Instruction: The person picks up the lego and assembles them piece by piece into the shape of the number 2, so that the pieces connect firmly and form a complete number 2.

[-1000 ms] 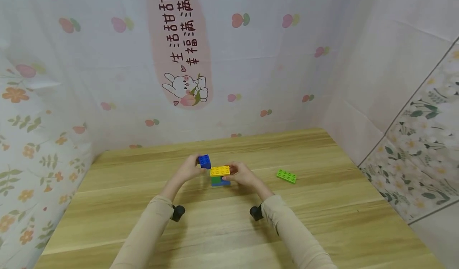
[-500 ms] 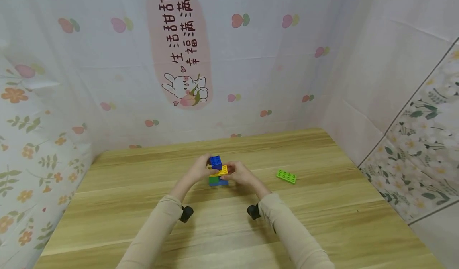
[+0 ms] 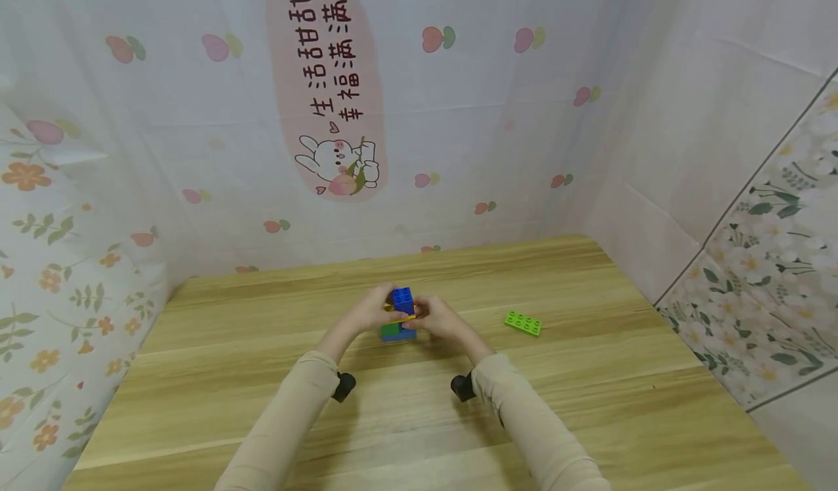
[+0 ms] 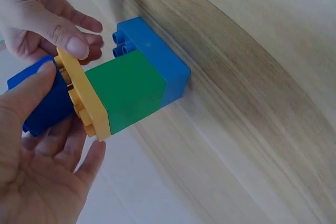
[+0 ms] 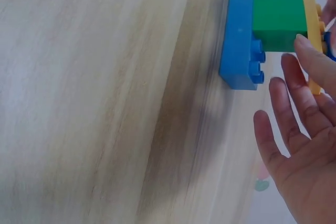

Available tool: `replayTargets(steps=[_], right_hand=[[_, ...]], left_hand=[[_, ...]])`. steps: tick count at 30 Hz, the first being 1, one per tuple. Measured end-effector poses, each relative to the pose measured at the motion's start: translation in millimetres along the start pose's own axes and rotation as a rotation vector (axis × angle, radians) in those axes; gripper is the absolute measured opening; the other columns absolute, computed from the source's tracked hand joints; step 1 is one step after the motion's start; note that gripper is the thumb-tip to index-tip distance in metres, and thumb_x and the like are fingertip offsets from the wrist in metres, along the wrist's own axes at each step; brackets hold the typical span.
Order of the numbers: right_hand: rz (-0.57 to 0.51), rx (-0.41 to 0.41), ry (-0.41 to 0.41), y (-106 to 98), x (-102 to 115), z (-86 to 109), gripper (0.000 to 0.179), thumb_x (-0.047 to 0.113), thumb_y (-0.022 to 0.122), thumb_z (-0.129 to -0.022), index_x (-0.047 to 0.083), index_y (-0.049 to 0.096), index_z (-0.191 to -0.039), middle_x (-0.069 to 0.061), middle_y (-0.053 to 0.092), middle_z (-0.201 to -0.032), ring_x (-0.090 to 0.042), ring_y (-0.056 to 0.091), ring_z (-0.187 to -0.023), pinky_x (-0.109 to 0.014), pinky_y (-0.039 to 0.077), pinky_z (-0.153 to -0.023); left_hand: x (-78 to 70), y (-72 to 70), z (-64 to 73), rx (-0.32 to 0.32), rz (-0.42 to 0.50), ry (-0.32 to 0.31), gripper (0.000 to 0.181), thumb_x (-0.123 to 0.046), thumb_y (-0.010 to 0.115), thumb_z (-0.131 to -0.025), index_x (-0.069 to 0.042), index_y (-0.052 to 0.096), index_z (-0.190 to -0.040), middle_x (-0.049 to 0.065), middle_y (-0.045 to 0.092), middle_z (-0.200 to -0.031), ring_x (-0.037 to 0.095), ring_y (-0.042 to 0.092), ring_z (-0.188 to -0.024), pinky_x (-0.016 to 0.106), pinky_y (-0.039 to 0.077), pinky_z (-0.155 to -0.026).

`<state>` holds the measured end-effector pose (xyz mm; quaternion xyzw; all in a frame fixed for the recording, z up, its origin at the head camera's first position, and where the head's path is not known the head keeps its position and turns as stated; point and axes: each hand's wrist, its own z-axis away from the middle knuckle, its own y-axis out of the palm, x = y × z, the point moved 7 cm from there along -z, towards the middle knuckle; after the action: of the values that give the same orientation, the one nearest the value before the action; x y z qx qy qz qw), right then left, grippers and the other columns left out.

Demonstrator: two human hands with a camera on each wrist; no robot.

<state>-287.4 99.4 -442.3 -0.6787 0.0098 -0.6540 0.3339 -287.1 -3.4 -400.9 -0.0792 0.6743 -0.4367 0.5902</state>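
Observation:
A small brick tower stands on the table, a lighter blue brick (image 4: 160, 59) at its base. On one end of that sits a green brick (image 4: 128, 90), capped by a yellow studded plate (image 5: 313, 24) that overhangs to the right. My left hand (image 3: 372, 310) pinches a dark blue brick (image 3: 403, 303) between thumb and fingers, right at the studs of the yellow plate (image 4: 86, 95). With thumb and fingers, my right hand (image 3: 441, 318) holds the overhanging end of the yellow plate; its other fingers (image 5: 265, 129) spread loosely beside the tower.
A lime green studded brick (image 3: 523, 323) lies on the wooden table (image 3: 589, 404) to the right of the hands. Behind the table's far edge hangs a printed curtain (image 3: 458, 127), with patterned sheets on both sides.
My left hand has carried the dark blue brick rightward, from beside the tower to over the yellow plate. My right hand stays at the plate's right end.

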Motion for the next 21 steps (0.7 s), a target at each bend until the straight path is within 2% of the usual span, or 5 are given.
replayTargets(steps=[5, 9, 13, 17, 21], right_hand=[[-0.008, 0.005, -0.024, -1.6, 2.4, 0.5, 0.036, 0.006, 0.065, -0.083, -0.004, 0.057, -0.117, -0.015, 0.065, -0.09, -0.014, 0.061, -0.077, -0.027, 0.052, -0.075], [-0.031, -0.009, -0.001, -3.4, 2.1, 0.3, 0.037, 0.005, 0.066, -0.081, -0.004, 0.059, -0.116, -0.01, 0.065, -0.079, -0.017, 0.06, -0.071, -0.026, 0.05, -0.068], [-0.044, -0.025, 0.038, -4.9, 0.6, -1.6, 0.034, 0.005, 0.068, -0.08, -0.003, 0.061, -0.112, 0.002, 0.054, -0.064, -0.012, 0.051, -0.06, -0.02, 0.043, -0.06], [-0.08, -0.016, 0.051, -5.4, 1.8, -3.1, 0.034, 0.002, 0.068, -0.079, -0.008, 0.06, -0.111, 0.004, 0.045, -0.057, -0.008, 0.041, -0.053, -0.018, 0.039, -0.057], [-0.094, -0.006, 0.064, -5.4, 3.8, -3.5, 0.033, -0.002, 0.067, -0.078, -0.01, 0.061, -0.109, 0.004, 0.046, -0.054, -0.008, 0.043, -0.05, -0.018, 0.042, -0.057]], left_hand=[[-0.7, 2.2, -0.9, 0.053, -0.029, 0.019, 0.043, -0.005, 0.063, -0.084, 0.008, 0.046, -0.121, 0.018, 0.059, -0.109, 0.029, 0.058, -0.101, 0.037, 0.05, -0.088], [-3.9, 2.0, -1.6, 0.069, -0.069, 0.016, 0.043, -0.005, 0.063, -0.084, 0.008, 0.046, -0.121, 0.019, 0.059, -0.11, 0.03, 0.058, -0.103, 0.038, 0.05, -0.088], [-8.6, 0.7, -4.1, 0.076, -0.163, 0.034, 0.04, -0.005, 0.065, -0.083, 0.007, 0.05, -0.117, 0.018, 0.06, -0.107, 0.028, 0.06, -0.097, 0.037, 0.052, -0.084], [-13.3, -0.4, -7.8, 0.091, -0.252, 0.054, 0.036, -0.007, 0.067, -0.081, 0.007, 0.053, -0.111, 0.016, 0.062, -0.1, 0.024, 0.06, -0.089, 0.035, 0.052, -0.079], [-16.7, -1.1, -8.3, 0.108, -0.303, 0.05, 0.034, -0.008, 0.068, -0.08, 0.006, 0.054, -0.107, 0.015, 0.062, -0.097, 0.023, 0.059, -0.085, 0.035, 0.051, -0.078]])
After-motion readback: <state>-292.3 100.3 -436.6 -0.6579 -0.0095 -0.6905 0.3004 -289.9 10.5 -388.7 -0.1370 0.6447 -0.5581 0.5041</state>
